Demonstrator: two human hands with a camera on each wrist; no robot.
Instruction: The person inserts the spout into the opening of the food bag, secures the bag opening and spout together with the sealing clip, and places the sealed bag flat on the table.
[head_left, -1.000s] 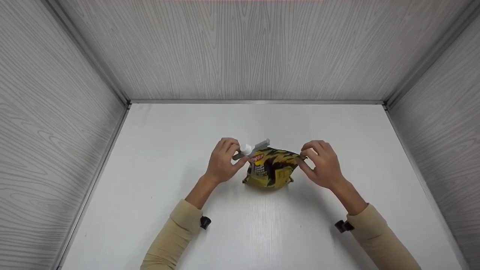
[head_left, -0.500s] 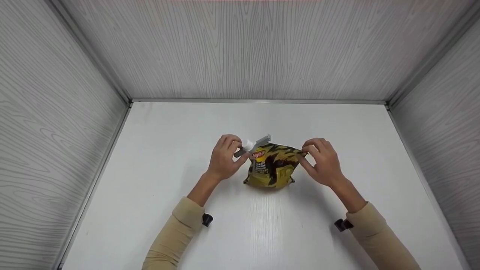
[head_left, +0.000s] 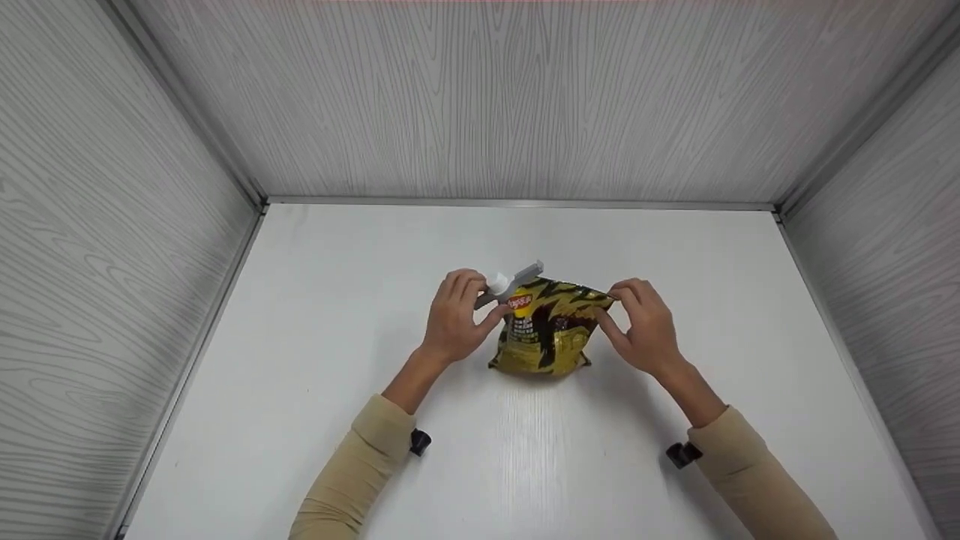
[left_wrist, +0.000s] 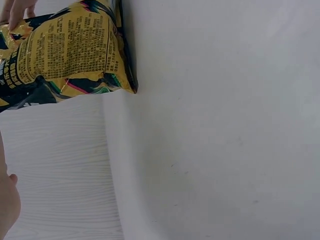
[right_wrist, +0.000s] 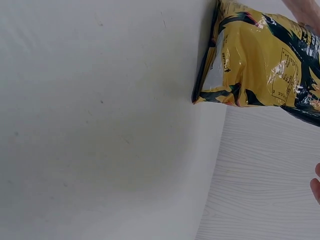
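A yellow and black crisp bag (head_left: 544, 341) stands upright on the white table between both hands, its lower corners near the tabletop. Across the top left of the bag slants a grey bag clip (head_left: 530, 271) with a white round cap (head_left: 497, 283). My left hand (head_left: 454, 319) grips the clip's near end, thumb in front against the bag's top corner. My right hand (head_left: 646, 326) pinches the opposite top corner between thumb and fingers. In the left wrist view the bag (left_wrist: 70, 47) shows a panel of dense print; in the right wrist view the bag (right_wrist: 260, 60) shows a side with less print.
The white tabletop (head_left: 360, 247) is enclosed by a grey wood-grain back wall (head_left: 487, 97) and side walls at left (head_left: 97, 247) and right (head_left: 892, 225). Black wrist cameras sit at both cuffs.
The top of the bag has risen and tilted away from me, showing more of its front. The clip has shifted up and slightly right with the left hand. Both hands keep their hold.
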